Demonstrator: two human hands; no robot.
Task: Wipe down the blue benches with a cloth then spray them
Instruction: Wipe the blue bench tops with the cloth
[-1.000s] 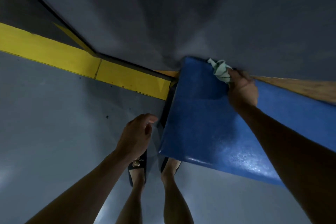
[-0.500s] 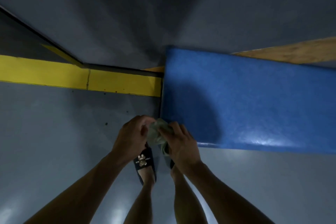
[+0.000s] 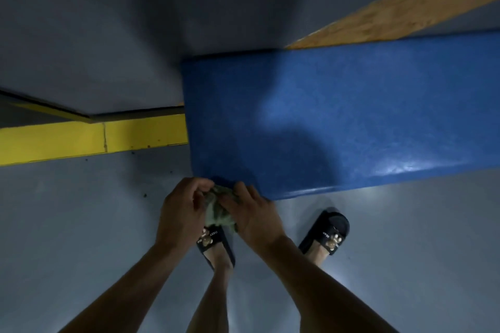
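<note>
Two bare hands met over the grey floor (image 3: 67, 224), the left hand (image 3: 181, 212) and the right hand (image 3: 253, 215) both gripping a crumpled pale green cloth (image 3: 217, 209) bunched between them. They were just at the near left corner of the padded blue bench (image 3: 338, 121), above black slide sandals (image 3: 213, 243).

- My two hands cover most of the crumpled pale green cloth (image 3: 217, 209).
- The long padded blue bench (image 3: 338, 121) runs off my right edge.
- Its underside is hidden.
</note>
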